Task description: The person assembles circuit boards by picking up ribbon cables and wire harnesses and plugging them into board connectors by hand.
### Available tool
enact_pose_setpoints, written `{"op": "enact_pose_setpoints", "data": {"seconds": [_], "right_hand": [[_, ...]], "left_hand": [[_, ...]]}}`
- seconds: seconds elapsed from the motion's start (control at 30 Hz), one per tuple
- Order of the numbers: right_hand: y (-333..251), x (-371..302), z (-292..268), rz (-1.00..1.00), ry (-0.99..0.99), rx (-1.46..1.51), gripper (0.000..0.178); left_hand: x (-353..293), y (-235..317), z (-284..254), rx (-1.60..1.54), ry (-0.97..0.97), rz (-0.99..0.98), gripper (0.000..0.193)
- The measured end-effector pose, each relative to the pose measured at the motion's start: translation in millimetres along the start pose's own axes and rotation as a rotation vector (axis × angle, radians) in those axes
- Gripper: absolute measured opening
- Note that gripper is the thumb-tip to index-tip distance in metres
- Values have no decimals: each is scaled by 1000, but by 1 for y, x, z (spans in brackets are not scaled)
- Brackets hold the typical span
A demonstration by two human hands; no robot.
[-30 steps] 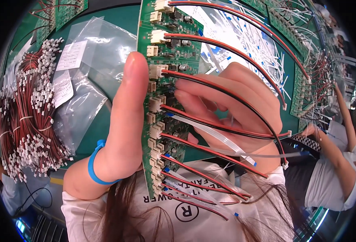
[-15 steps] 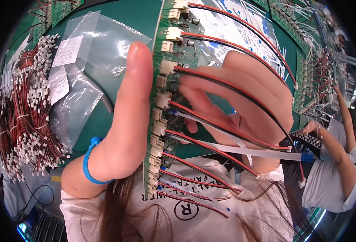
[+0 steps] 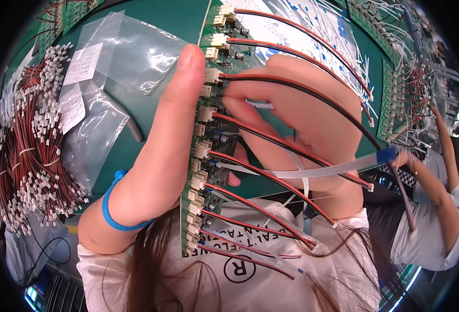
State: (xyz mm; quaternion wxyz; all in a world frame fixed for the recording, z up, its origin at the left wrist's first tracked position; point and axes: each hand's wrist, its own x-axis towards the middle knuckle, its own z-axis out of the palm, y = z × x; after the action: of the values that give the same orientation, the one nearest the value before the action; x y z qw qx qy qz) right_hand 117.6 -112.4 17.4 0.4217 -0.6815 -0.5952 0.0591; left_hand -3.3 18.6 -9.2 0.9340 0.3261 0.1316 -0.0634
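Note:
My left hand grips a long green circuit board, its thumb laid along the left edge. Two of its fingertips show past the board's right side. White connectors line the board, several with red-and-black wire pairs plugged in and trailing right. My right hand is closed in a pinch beside the upper connectors. A white flat ribbon cable shows between its fingers; the pinched end is hidden. Another flat ribbon cable, blue-tipped, runs from the board across my right wrist.
Bundled red-and-black wires with white plugs lie at left. Beside them are clear plastic bags and a grey tube on the green mat. White ribbon cables are piled behind; more wired boards stand right, near another person's arm.
The board has shifted slightly up and left with both hands. My left thumb has slid a little right and up. The blue-tipped end of the loose ribbon cable has swung upward.

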Motion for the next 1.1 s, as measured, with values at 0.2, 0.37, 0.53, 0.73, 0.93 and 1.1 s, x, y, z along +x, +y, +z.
{"op": "enact_pose_setpoints", "data": {"seconds": [0.2,0.37,0.53,0.73,0.93,1.1], "right_hand": [[6,-3,10,-49,100,-24,19],[4,-3,7,-7,11,-54,18],[8,-4,10,-62,21,-107,19],[4,-2,9,28,-94,-151,20],[9,-3,22,-10,115,21,20],[-3,-4,19,34,129,95,26]], "left_hand": [[0,0,25,100,254,-40,59],[5,-2,34,215,387,-49,65],[4,-4,32,85,345,-77,64],[3,-5,33,92,351,-54,67],[1,5,35,113,371,-63,85],[-7,7,9,69,-87,98,62]]}}
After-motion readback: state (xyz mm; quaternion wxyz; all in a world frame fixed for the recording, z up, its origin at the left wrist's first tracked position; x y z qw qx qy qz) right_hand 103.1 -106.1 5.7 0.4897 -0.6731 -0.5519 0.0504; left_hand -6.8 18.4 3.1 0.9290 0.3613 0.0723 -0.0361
